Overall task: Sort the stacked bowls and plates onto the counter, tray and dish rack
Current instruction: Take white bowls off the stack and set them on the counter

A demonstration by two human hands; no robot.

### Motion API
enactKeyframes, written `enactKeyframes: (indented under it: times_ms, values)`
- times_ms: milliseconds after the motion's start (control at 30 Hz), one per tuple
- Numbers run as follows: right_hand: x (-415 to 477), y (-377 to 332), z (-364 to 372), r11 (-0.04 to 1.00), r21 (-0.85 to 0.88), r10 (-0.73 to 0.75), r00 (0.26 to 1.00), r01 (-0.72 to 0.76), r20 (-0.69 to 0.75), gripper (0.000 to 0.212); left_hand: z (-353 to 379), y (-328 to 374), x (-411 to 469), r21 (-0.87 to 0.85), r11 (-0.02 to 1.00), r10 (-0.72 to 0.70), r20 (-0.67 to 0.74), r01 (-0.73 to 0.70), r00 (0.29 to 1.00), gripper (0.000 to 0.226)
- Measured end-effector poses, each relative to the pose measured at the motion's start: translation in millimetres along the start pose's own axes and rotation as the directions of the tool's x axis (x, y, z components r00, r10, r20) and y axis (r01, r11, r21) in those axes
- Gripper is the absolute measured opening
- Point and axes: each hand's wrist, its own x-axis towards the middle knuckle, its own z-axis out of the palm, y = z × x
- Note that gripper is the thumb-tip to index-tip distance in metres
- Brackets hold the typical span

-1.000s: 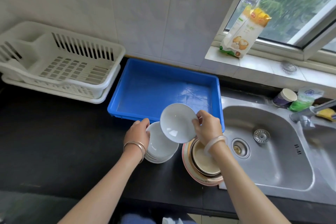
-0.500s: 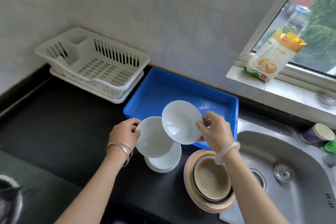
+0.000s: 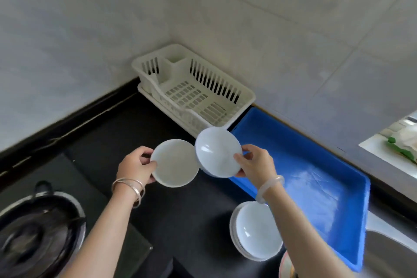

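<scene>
Each hand's fingers pinched one shallow white ceramic dish by its rim above the black counter; touching rims risked slippage.

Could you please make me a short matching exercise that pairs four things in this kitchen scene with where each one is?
Things:
1. dish rack
2. blue tray
3. white stack
4. wok

Places:
A. bottom left, on the stove
B. in the wall corner
C. on the counter under the right forearm
D. between rack and sink

Pairs: 1-B, 2-D, 3-C, 4-A
</scene>
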Motion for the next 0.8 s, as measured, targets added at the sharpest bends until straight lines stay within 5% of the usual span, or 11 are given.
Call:
enactKeyframes:
  times_ms: [467,800]
  values:
    - [140.6,-43.2,193.9,0.973,0.069,0.188,0.932,-0.219,0.311,0.025,-82.4,-70.4,136.0,-0.501,0.832,-0.401,-0.249,0.237,0.882,0.024]
    - [170.1,-56.7,270.1,0.958,0.100,0.228,0.924,-0.270,0.308,0.022,-97.2,-89.3,183.2,-0.605,0.758,-0.513,-0.323,0.244,0.795,0.028]
